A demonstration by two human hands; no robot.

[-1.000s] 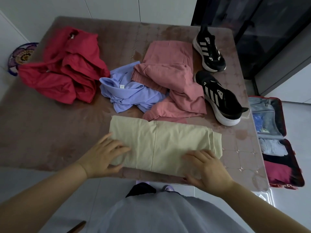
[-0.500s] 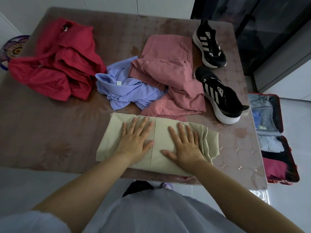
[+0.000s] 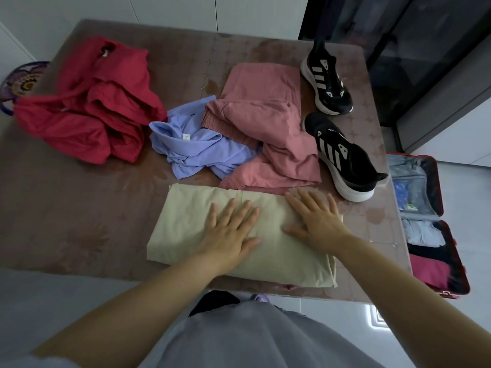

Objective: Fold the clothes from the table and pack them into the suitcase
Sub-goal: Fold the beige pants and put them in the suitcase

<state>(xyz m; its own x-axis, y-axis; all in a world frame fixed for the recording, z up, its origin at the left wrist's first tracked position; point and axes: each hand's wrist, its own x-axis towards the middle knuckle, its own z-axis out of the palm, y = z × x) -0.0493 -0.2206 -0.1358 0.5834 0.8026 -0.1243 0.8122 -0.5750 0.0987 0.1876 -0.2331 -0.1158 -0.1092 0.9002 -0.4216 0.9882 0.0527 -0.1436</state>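
- The folded beige garment (image 3: pixel 186 229) lies as a flat rectangle at the near edge of the worktop (image 3: pixel 66 208), straight in front of the person.
- Both hands lie palm-down on it with fingers straight and spread, gripping nothing.
- The left hand (image 3: pixel 228 235) presses the middle of the garment. The right hand (image 3: pixel 316 221) presses its right part, with the fingertips reaching the far edge.
- The garment's left third is uncovered.
- Just beyond it are a crumpled pink garment (image 3: pixel 265 123) and a lavender-blue collared shirt (image 3: pixel 191 152), which touch each other. A heap of red clothing (image 3: pixel 93 115) lies further left.
- Two black sneakers with white stripes stand at the right side of the worktop. The near sneaker (image 3: pixel 345 160) is just beside the pink garment, and the far sneaker (image 3: pixel 326 83) stands behind it.
- The worktop has a brownish patterned cover.
- An open red suitcase (image 3: pixel 439 187) lies on the pale floor to the right of the worktop, with folded clothes in both halves.
- A dark glass door (image 3: pixel 425 49) stands beyond the worktop on the right, and a round patterned object (image 3: pixel 16 83) shows at the left edge of the view.
- Half a second ago the hands lay closer together near the middle. The right hand has since slid toward the right end, where the fanned layers now look flatter.
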